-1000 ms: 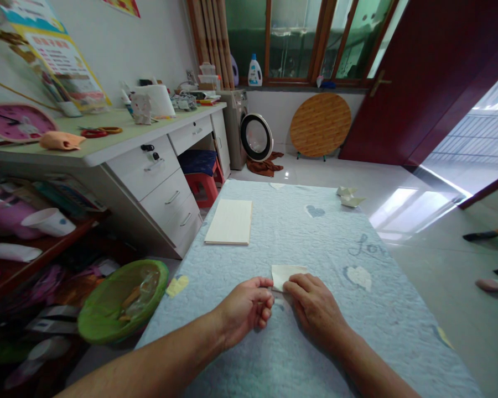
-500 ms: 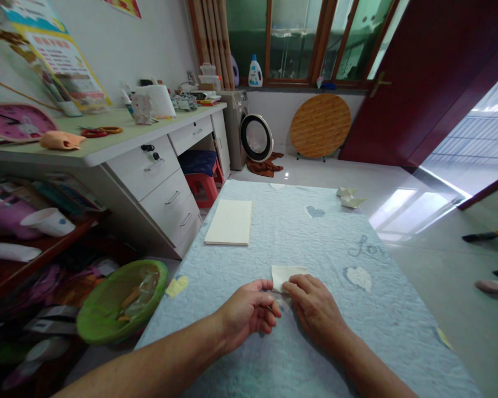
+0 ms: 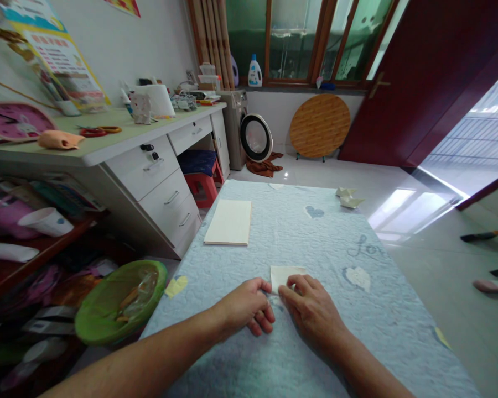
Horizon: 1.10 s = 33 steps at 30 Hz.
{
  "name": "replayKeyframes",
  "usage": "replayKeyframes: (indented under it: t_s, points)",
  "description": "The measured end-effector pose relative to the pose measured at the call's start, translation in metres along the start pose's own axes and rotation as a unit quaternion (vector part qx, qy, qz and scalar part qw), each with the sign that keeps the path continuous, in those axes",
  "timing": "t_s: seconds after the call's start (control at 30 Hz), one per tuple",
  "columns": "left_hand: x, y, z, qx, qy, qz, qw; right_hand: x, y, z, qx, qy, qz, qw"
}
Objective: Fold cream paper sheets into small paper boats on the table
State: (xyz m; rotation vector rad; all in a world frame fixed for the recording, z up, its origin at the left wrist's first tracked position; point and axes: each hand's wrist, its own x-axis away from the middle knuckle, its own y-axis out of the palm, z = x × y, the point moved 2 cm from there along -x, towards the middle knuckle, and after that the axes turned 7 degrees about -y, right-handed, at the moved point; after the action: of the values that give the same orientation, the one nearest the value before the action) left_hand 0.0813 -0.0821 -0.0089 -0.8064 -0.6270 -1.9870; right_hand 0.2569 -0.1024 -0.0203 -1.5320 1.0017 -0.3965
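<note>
A small piece of cream paper [image 3: 285, 277] lies on the quilted pale blue table cover [image 3: 369, 315], partly under my right hand [image 3: 312, 312]. Those fingers press down on its lower edge. My left hand [image 3: 247, 305] sits just left of it, fingers curled, with the tips at the paper's lower left corner. A stack of cream paper sheets [image 3: 228, 222] lies farther ahead, beyond both hands. Small folded paper shapes [image 3: 346, 198] sit at the far right corner of the cover.
A white drawer desk [image 3: 149, 182] with scissors [image 3: 99, 131] on top stands to the left. Below it, a green basin [image 3: 116, 304] sits beside the table's left edge. A front-loading washing machine [image 3: 236, 127] stands at the back, and a shiny tiled floor [image 3: 415, 249] lies to the right.
My left fingers have curled down from a more spread pose, and my right hand has slid slightly left over the paper. The paper stays in nearly the same place.
</note>
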Motion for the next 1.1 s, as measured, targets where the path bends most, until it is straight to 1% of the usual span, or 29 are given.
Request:
replayKeyframes:
  t_s: [0.07,0.1,0.13,0.17,0.2,0.23,0.27,0.3,0.33,0.4,0.5,0.57,0.63,0.7,0.83,0.93,1.0,1.1]
  points:
    - [0.001,-0.002,-0.001,-0.047,0.006,0.014,0.999,0.000,0.001,0.000,-0.001,0.002,-0.009,1.000]
    - [0.003,-0.004,-0.001,-0.090,0.027,0.030,0.995,0.001,0.001,0.000,0.000,0.003,-0.011,1.000]
    - [0.004,-0.005,-0.001,-0.148,0.068,0.057,0.985,0.001,0.001,0.000,0.002,0.002,-0.012,1.000]
    - [0.006,-0.007,-0.001,-0.217,0.125,0.093,0.964,0.001,0.001,0.000,0.005,0.001,-0.011,1.000]
    - [0.009,-0.007,0.000,-0.293,0.193,0.134,0.927,0.001,0.001,-0.001,0.006,0.000,-0.010,1.000]
    - [0.011,-0.006,0.000,-0.364,0.256,0.172,0.879,0.002,0.001,-0.001,0.007,0.000,-0.010,1.000]
    - [0.012,-0.005,-0.002,-0.426,0.299,0.195,0.831,0.002,0.001,-0.001,0.007,0.000,-0.009,1.000]
    - [0.012,-0.004,-0.004,-0.478,0.322,0.207,0.790,0.002,0.001,-0.002,0.006,0.000,-0.007,1.000]
    - [0.012,-0.003,-0.006,-0.519,0.334,0.212,0.758,0.003,0.000,-0.002,0.004,0.000,-0.004,1.000]
    - [0.008,-0.002,-0.011,-0.572,0.344,0.213,0.714,0.003,-0.001,-0.002,-0.001,0.000,0.001,1.000]
    - [0.004,-0.004,-0.017,-0.615,0.362,0.217,0.666,0.003,-0.003,-0.003,-0.017,0.006,-0.005,1.000]
    - [0.002,-0.007,-0.019,-0.634,0.375,0.218,0.641,0.003,-0.005,-0.003,-0.030,0.009,-0.013,0.999]
    - [0.002,-0.010,-0.021,-0.644,0.386,0.211,0.625,0.003,-0.007,-0.003,-0.040,0.008,-0.015,0.999]
    - [0.002,-0.011,-0.021,-0.653,0.392,0.202,0.616,0.004,-0.009,-0.004,-0.046,0.005,-0.015,0.999]
    - [0.005,-0.006,-0.016,-0.676,0.386,0.197,0.596,0.007,-0.009,-0.004,-0.040,0.003,-0.018,0.999]
    - [0.004,0.000,-0.011,-0.666,0.420,0.191,0.587,0.008,-0.007,-0.004,-0.024,0.003,-0.024,0.999]
    - [0.003,0.002,-0.011,-0.637,0.452,0.183,0.597,0.008,-0.006,-0.004,-0.018,0.002,-0.025,1.000]
    - [-0.002,0.002,-0.014,-0.594,0.466,0.165,0.634,0.008,-0.006,-0.004,-0.010,-0.003,-0.022,1.000]
